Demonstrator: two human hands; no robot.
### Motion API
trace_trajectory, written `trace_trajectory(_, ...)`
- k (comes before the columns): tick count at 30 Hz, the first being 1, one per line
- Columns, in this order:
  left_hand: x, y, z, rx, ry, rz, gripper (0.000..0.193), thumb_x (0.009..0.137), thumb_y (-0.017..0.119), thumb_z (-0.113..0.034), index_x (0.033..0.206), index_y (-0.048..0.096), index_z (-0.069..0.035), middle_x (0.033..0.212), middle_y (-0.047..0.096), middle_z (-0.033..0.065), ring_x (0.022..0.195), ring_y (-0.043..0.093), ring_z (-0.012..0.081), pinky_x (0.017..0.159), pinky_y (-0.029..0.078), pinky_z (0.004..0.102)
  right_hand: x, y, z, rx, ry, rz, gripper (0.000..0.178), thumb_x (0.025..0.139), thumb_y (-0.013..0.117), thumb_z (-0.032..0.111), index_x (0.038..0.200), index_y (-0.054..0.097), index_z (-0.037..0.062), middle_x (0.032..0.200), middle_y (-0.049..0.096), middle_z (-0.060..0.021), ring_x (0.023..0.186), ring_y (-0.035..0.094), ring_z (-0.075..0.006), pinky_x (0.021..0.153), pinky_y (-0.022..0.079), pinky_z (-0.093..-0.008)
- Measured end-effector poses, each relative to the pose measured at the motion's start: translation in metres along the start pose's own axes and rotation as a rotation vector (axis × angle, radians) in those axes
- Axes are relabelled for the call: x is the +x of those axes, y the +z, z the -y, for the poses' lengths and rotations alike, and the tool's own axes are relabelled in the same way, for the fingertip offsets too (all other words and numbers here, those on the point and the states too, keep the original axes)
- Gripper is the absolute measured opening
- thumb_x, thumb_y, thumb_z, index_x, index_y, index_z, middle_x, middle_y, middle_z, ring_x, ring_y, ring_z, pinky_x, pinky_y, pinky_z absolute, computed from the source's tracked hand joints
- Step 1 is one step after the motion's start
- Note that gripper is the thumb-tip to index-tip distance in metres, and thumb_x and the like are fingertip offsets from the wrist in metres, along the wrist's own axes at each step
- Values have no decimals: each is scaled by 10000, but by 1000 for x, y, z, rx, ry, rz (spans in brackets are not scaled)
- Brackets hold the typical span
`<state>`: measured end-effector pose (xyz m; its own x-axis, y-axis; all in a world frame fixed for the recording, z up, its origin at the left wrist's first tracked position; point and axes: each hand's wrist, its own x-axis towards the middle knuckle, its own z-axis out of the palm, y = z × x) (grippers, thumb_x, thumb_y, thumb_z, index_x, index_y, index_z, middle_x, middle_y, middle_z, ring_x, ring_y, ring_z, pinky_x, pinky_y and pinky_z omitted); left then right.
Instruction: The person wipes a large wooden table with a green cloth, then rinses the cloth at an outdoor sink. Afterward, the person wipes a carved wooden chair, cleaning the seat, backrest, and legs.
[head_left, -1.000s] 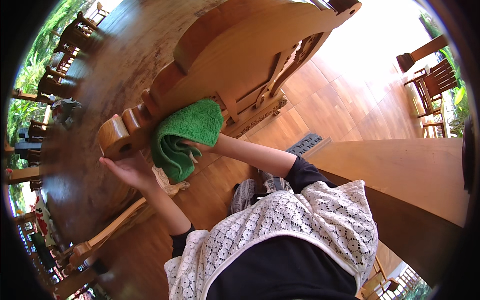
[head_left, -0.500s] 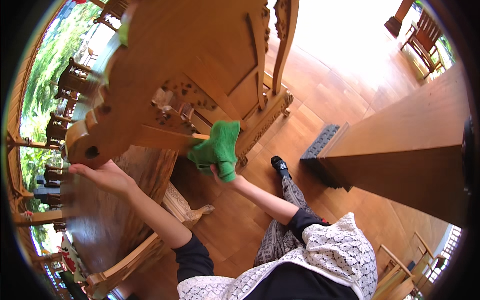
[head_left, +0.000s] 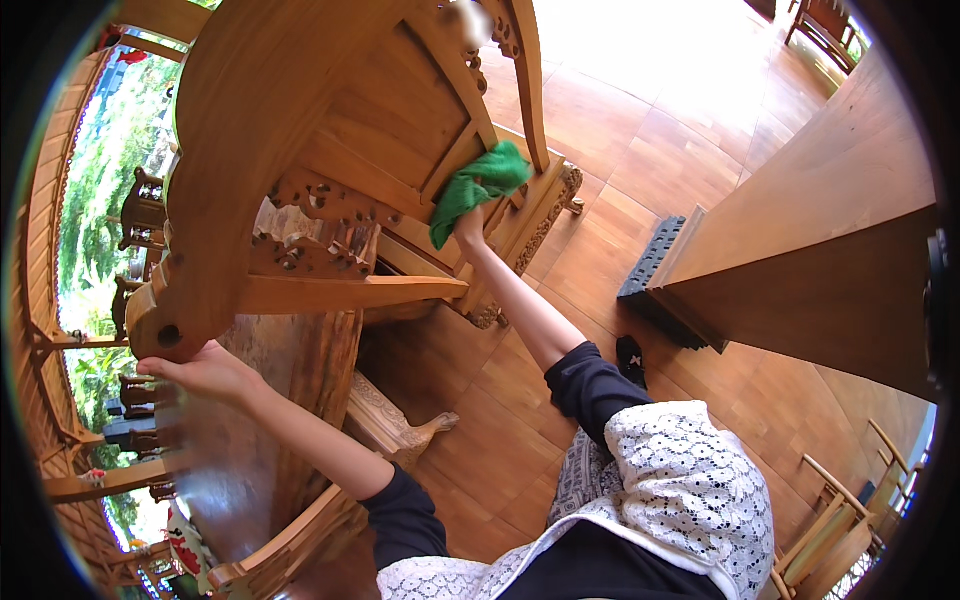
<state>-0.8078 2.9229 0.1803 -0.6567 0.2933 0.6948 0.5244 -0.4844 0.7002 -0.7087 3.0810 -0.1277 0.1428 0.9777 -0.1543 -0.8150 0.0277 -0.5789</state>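
A large carved wooden chair point(head_left: 265, 100) with a curved backrest and pierced openwork fills the upper left. My left hand point(head_left: 215, 375) grips the scrolled corner of its back from below, thumb showing and the other fingers partly hidden. Bunched in my right hand point(head_left: 470, 225) is a green cloth point(head_left: 480, 190). My right arm stretches forward, and the cloth lies against the lower part of the backrest, beside the seat. The cloth covers most of my right fingers.
A thick wooden post point(head_left: 800, 270) with a dark patterned base stands to the right. Below the chair's arm is a polished wooden table point(head_left: 240, 440) with a carved foot point(head_left: 405, 430). More wooden chairs point(head_left: 140, 215) line the left, and another wooden chair point(head_left: 830, 530) is at lower right.
My right hand has moved farther forward with the cloth, from the side rail to the lower backrest. My left hand stays at the chair's corner, and the view has shifted.
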Motion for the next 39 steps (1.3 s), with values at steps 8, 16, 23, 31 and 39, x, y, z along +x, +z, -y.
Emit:
trace_trajectory(8,-7,-6,-5,44,-7,-42,736,837,248,-597,1277,259,-7,1308,301,144,1211,297,239,1028,210,420,20,77,112,-566,-588,-63,453,873,423,354,1101,466,-35,1077,495,-205,1052,410,-325,936,246,-416)
trace_trajectory(16,-3,-1,-4,54,25,-180,670,864,247,-555,1210,344,10,1263,358,136,1178,341,238,1035,202,384,107,148,232,-650,-976,38,434,846,449,333,1068,471,-40,1125,417,-247,1055,357,-392,907,272,-415)
trace_trajectory(23,-2,5,1,117,136,-246,682,860,230,-566,1216,327,7,1269,346,138,1179,340,245,1032,219,392,137,62,129,-281,-726,-217,390,863,453,345,949,515,-30,866,560,-141,834,505,-262,761,378,-374)
trace_trajectory(31,-6,22,-6,174,157,-222,676,846,219,-587,1252,309,-55,1302,314,114,1194,327,245,1035,224,390,66,-67,-5,-599,-171,-284,433,883,416,389,1163,465,63,1074,547,-99,982,506,-249,854,361,-312)
trace_trajectory(39,-10,16,-5,265,181,-208,697,835,208,-609,1255,302,-61,1309,309,116,1211,302,260,1037,195,412,-49,25,24,-401,-426,118,350,842,515,181,1143,438,19,1074,487,-150,1007,456,-260,892,327,-337)
